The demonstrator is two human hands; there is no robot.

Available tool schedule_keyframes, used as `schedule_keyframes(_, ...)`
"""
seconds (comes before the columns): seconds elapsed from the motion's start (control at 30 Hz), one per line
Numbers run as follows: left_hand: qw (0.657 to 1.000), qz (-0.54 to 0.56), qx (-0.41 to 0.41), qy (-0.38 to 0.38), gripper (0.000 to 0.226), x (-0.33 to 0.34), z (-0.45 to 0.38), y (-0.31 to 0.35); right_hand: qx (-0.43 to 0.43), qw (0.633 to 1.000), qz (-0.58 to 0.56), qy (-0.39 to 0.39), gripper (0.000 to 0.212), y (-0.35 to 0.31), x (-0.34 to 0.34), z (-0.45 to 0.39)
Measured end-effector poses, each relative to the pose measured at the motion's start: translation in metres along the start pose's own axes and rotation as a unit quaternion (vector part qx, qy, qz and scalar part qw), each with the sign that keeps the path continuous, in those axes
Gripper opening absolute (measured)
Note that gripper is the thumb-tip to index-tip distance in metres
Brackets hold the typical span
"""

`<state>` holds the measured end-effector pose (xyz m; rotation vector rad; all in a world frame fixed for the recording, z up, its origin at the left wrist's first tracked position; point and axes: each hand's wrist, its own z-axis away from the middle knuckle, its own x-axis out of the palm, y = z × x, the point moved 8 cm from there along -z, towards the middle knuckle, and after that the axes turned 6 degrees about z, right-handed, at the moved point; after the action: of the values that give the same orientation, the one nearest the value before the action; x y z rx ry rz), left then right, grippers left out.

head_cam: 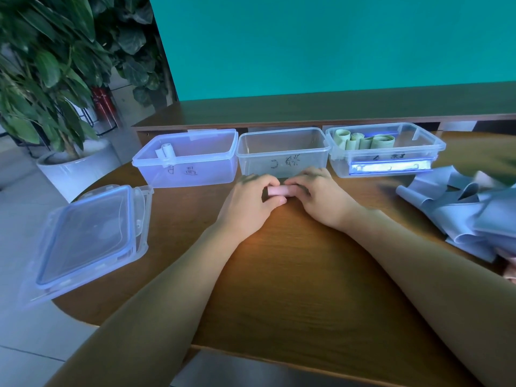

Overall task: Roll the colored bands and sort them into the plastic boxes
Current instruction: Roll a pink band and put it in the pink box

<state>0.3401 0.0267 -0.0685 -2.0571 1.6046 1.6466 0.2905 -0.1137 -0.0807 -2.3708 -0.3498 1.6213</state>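
Now both hands are gripping a pink rolled band (277, 190) just in front of the middle box (282, 152): left hand (251, 198) and right hand (321, 195), fingers curled on its ends, low over the tabletop (293, 275). Handwriting is showing on that box, seemingly a "C"; the rest is unreadable.

Both forearms bare, no sleeves, w/ bare hands (282, 199); nothing worn.
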Motion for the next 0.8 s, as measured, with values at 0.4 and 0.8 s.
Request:
schedule_keyframes(0.4,0.998,0.016,-0.043,-0.049,0.034,0.01,-0.02,-0.019,0.017,1.0,-0.001,-0.016,0.036,0.001,-0.001,-0.006)
schedule_keyframes(0.8,0.998,0.027,0.053,-0.026,0.034,0.003,-0.014,0.002,-0.013,0.999,-0.047,-0.005,0.027,-0.004,-0.006,-0.003)
